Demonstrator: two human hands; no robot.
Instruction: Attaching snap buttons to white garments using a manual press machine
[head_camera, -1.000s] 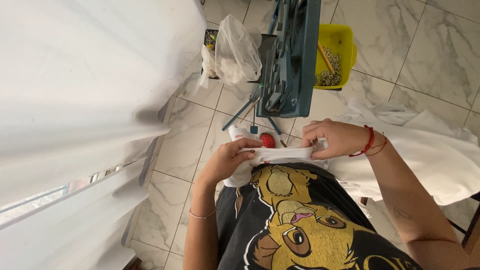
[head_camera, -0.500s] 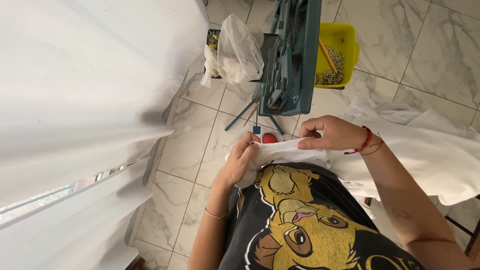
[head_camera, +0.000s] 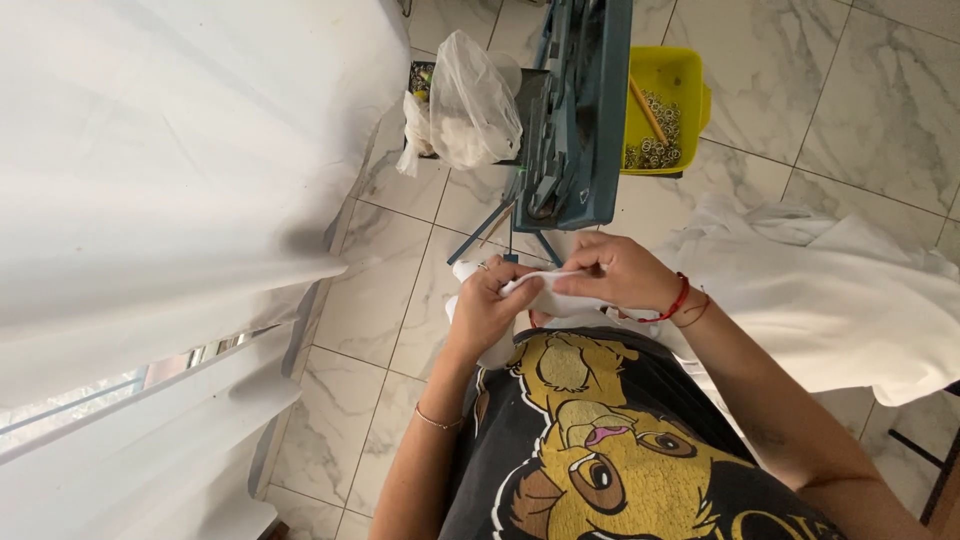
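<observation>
White cloth strip (head_camera: 560, 298), just below the blue press machine (head_camera: 575, 110): left hand (head_camera: 488, 310), now drawn in beside right hand (head_camera: 620, 272), both pinched shut on it, apparently folding its edge.

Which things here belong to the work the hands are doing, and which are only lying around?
In hand:
- white fabric strip, pinched by left hand and right hand
- large white cloth it leads into

Lying about:
- blue-grey press machine, untouched
- yellow tub of metal rings
- clear plastic bag
- white curtain
</observation>
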